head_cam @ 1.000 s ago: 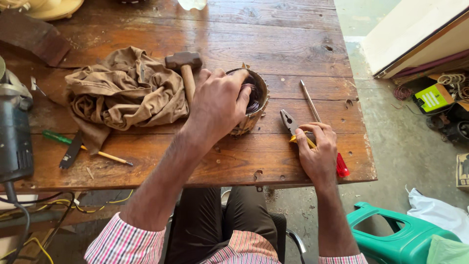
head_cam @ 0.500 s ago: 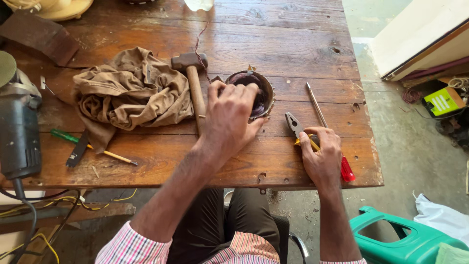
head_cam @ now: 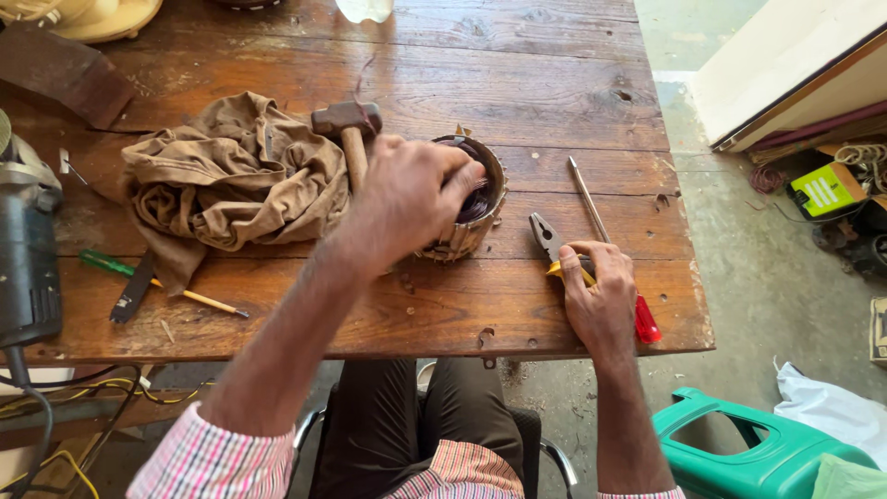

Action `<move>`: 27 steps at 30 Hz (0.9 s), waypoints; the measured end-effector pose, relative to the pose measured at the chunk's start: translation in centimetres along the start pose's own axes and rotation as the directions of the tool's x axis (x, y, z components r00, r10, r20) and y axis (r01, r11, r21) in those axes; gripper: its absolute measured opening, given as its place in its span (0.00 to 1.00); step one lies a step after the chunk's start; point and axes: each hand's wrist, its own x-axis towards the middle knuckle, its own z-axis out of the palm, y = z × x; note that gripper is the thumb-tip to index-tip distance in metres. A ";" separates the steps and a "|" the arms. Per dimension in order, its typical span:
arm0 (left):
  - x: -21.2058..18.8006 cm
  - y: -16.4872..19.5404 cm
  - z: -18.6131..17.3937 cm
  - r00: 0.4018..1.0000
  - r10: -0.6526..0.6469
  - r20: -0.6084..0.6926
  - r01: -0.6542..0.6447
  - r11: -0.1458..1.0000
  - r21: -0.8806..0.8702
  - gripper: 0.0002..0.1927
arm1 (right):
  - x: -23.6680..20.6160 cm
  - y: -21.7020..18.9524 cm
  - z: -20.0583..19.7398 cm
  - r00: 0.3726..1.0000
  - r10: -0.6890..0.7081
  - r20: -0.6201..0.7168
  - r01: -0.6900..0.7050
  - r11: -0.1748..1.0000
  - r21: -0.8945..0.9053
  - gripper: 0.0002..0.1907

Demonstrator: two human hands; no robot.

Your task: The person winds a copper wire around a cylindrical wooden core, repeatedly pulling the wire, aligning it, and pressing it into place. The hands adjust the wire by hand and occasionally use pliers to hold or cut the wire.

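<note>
Wooden desk (head_cam: 277, 314) work sits at the gripping stage: left hand (head_cam: 411, 199) clamps over the stator (head_cam: 480, 199) beside the hammer (head_cam: 346, 134), right hand (head_cam: 601, 296) closes on pliers (head_cam: 545, 236), which likely must lift toward the windings next.

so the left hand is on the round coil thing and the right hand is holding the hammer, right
Not quite. The left hand is on the round wound coil, but the right hand rests on the yellow-handled pliers, not the hammer, which lies untouched beside the brown cloth. The head view shows this.
</note>
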 end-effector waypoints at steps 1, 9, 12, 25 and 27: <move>0.7 -0.1 -0.4 0.999 -0.028 0.046 0.029 0.999 -0.027 0.19 | 0.0 0.1 0.0 1.000 0.001 0.001 -0.001 1.000 0.001 0.14; 2.8 1.3 -2.3 0.935 -0.198 0.294 0.147 0.972 0.185 0.19 | 0.0 0.2 -0.1 1.000 0.004 0.003 -0.004 1.000 -0.001 0.15; 2.9 1.2 -2.5 0.935 -0.216 0.282 0.198 0.976 0.094 0.15 | 0.0 0.1 -0.2 1.000 0.003 0.009 -0.003 1.000 0.005 0.15; 2.7 1.7 -0.1 0.968 -0.225 0.115 0.192 0.950 0.245 0.25 | 0.0 -0.1 -0.2 1.000 0.011 0.014 -0.012 1.000 0.011 0.14; 2.9 1.9 -0.2 0.959 -0.244 0.143 0.211 0.954 0.212 0.23 | 0.0 0.0 -0.2 1.000 0.013 0.017 -0.013 1.000 0.016 0.14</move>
